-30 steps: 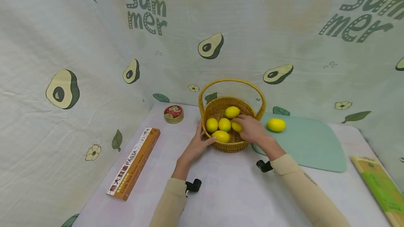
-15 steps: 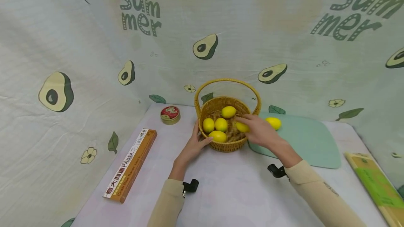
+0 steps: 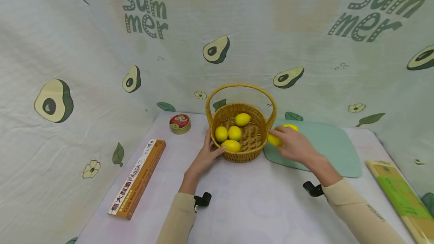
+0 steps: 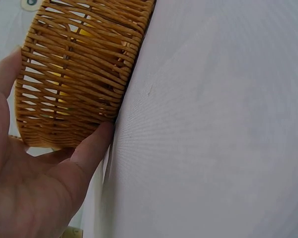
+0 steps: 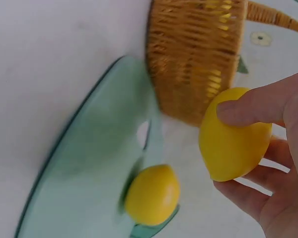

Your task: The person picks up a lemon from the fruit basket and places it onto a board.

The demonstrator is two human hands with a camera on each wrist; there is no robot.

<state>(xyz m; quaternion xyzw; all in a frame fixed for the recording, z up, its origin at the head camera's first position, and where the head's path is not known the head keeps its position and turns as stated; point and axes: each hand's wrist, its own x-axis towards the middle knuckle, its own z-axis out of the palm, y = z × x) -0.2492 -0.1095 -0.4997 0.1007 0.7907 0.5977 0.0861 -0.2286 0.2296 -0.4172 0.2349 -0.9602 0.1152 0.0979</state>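
My right hand (image 3: 296, 147) pinches a lemon (image 5: 233, 148) between thumb and fingers, just outside the right side of the wicker basket (image 3: 242, 156) and above the green cutting board (image 3: 333, 148). Another lemon (image 5: 153, 195) lies on the board, partly hidden behind the hand in the head view. Against the basket's left front rests my left hand (image 3: 204, 156), its thumb by the rim and its fingers spread along the wall (image 4: 72, 74). Inside the basket are several lemons (image 3: 234, 133), one set apart toward the back.
On the left lie a pasta box (image 3: 137, 180) and, behind it, a round red-topped tin (image 3: 180, 123). A long yellow-green package (image 3: 401, 195) lies at the right edge. The basket's tall handle (image 3: 241, 85) arches over its opening, and a printed cloth (image 3: 190, 14) hangs behind.
My right hand has lifted a lemon out of the basket and carried it right, past the rim. The left hand stays against the basket; the head view has shifted slightly.
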